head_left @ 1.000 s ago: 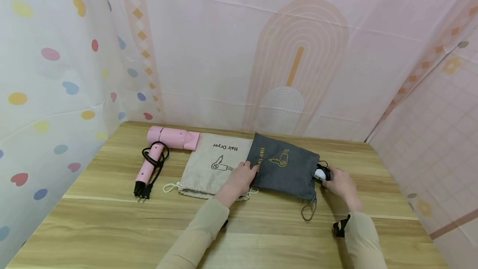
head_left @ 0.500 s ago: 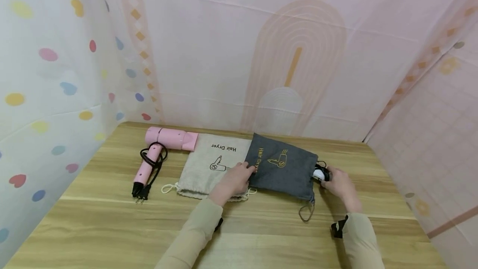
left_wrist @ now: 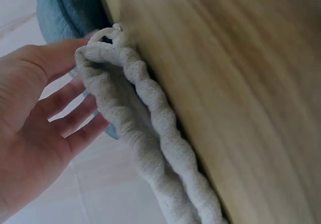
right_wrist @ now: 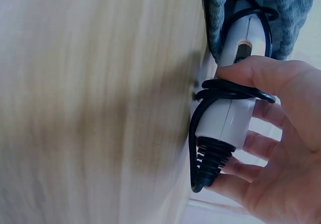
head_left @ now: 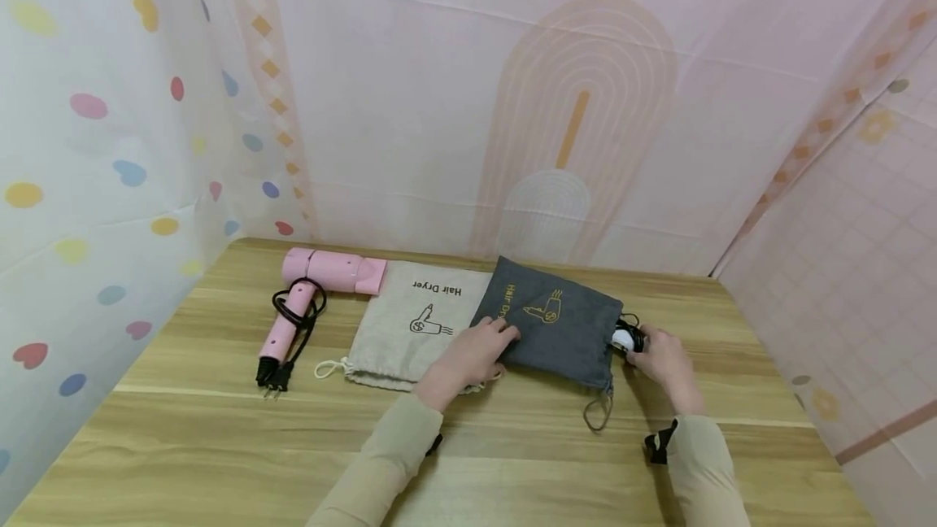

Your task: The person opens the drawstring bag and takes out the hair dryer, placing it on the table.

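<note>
A dark grey drawstring bag (head_left: 574, 340) with a gold hair dryer print lies flat in the head view. The white handle of a hair dryer (right_wrist: 228, 116), wound with black cord, sticks out of its right-hand mouth. My right hand (head_left: 664, 360) grips this handle, thumb on one side and fingers round the other. At the bag's opposite end, my left hand (head_left: 472, 354) rests its fingers on the grey cloth. In the left wrist view those fingers look spread and fairly straight, with their tips hidden behind a beige drawstring bag (left_wrist: 155, 128).
That beige bag lies flat left of the grey one, partly under it. A pink hair dryer (head_left: 329, 269) with coiled black cord is at the left, its nozzle by the beige bag. They all lie on a wooden table (head_left: 220, 446) with patterned cloth walls (head_left: 410, 104) around.
My left hand has shifted slightly right, its fingers reaching farther over the grey bag. My right hand keeps its grip on the white handle, which still sticks out of the bag.
</note>
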The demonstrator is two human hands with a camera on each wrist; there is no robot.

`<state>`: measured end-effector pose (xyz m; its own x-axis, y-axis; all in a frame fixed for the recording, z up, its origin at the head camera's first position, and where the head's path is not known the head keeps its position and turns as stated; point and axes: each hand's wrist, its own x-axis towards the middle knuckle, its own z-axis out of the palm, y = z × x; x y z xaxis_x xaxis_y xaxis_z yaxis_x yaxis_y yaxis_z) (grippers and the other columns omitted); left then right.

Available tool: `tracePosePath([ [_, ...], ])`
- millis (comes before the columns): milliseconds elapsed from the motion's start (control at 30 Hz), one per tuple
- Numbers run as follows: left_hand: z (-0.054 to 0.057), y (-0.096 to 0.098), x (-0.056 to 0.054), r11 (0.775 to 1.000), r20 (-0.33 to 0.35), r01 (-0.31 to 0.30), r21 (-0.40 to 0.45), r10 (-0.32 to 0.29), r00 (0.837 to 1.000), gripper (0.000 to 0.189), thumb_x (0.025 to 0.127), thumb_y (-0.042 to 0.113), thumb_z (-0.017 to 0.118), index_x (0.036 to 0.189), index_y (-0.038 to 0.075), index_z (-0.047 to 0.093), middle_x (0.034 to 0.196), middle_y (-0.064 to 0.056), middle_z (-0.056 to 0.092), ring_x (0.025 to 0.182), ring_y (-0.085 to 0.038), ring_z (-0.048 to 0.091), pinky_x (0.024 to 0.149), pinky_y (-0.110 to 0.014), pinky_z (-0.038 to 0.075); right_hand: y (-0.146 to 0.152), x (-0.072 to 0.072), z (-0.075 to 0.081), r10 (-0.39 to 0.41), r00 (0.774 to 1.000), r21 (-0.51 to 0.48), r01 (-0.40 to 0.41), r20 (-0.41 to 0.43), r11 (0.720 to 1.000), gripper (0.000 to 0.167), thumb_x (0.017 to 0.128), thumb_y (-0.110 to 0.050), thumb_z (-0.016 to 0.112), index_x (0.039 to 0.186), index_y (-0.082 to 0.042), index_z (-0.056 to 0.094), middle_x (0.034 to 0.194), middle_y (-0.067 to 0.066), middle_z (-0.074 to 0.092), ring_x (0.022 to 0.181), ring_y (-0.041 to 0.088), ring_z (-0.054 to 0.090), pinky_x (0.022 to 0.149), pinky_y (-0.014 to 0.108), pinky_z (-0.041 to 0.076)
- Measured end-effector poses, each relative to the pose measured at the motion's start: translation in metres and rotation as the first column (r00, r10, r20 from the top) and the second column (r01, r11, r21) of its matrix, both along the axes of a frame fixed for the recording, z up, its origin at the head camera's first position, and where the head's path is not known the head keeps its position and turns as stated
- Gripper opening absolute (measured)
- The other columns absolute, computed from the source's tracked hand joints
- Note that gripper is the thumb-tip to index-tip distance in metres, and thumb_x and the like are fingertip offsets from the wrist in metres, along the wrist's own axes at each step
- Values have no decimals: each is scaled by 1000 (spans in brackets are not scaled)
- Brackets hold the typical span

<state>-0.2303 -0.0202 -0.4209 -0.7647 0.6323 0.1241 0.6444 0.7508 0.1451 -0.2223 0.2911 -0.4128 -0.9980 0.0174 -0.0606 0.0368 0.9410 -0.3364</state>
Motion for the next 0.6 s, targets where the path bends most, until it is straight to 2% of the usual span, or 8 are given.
tracePosePath([
  [267,-4,4,-3,1000,-63,-15,25,17,998,36,85,7,67,118,18,60,110,-5,64,99,-24,63,73,-36,55,-2,2,0,-18,1000,-1,18,1,1000,61,84,-17,62,135,10,43,131,37,48,113,54,51,82,60,49],
  [500,-5,3,-4,999,-65,-7,31,9,998,37,86,5,64,120,19,61,107,-4,63,94,-22,63,70,-33,54,-1,2,-3,-14,1000,-12,14,-22,1000,59,83,-15,63,134,9,44,126,36,52,105,50,57,78,58,50],
  [600,-3,0,-4,999,-55,0,44,3,998,37,87,4,63,121,18,61,107,-4,63,94,-22,63,72,-33,54,-1,2,-3,-15,1000,-7,15,-21,1000,59,83,-15,63,134,8,44,127,35,52,108,51,55,81,59,49],
])
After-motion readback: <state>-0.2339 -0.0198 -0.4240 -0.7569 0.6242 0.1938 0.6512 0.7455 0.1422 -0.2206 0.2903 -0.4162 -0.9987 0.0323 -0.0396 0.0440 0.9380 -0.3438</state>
